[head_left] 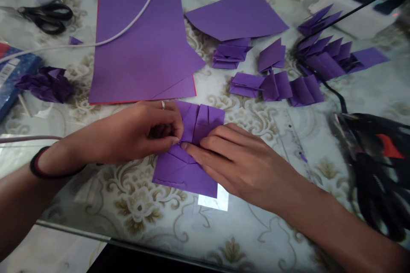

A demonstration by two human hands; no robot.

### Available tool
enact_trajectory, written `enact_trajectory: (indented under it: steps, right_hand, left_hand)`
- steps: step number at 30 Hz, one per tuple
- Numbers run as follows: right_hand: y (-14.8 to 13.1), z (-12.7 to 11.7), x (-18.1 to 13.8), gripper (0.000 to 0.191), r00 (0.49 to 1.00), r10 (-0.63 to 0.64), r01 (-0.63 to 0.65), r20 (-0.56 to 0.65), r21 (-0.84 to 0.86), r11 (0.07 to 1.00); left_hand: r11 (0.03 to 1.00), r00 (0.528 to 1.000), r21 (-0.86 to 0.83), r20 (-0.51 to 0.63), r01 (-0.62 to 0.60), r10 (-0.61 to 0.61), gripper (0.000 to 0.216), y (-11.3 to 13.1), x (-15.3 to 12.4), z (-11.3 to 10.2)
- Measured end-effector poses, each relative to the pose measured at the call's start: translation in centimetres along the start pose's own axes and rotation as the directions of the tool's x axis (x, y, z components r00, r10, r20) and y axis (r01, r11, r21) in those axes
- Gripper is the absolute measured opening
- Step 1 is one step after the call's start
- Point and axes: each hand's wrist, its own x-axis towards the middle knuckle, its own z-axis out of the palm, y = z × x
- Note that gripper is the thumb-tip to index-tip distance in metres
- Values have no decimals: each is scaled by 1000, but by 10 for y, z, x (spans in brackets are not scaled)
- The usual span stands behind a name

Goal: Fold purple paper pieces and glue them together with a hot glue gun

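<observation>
A creased piece of purple paper [192,179] lies on the table in front of me, partly folded, with fold lines across it. My left hand [141,132] comes from the left, its thumb and index finger pinched on the paper near its middle. From the right, my right hand [237,158] rests over the paper's right side, fingers bent together and tips pressed on the same spot. The fingers hide part of the folds there.
Purple sheets [137,51] lie behind, with another purple sheet [237,17] beside them. Several folded purple pieces [275,85] stand at the back right. Scissors [48,17], crumpled purple paper [48,85], a clear ruler [293,140] and a white cable [128,30] surround the work.
</observation>
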Motion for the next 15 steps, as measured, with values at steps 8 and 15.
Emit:
enact_trajectory:
  steps: [8, 15]
  right_hand:
    - [-2, 3, 2, 28, 1000, 3, -3, 12, -1, 1000]
    - [-1, 5, 2, 28, 1000, -10, 10, -10, 23, 1000]
  left_hand:
    - [1000, 1000, 19, -12, 2, -2, 11, 0, 0, 1]
    - [1000, 1000, 16, 6, -1, 1, 12, 1, -1, -1]
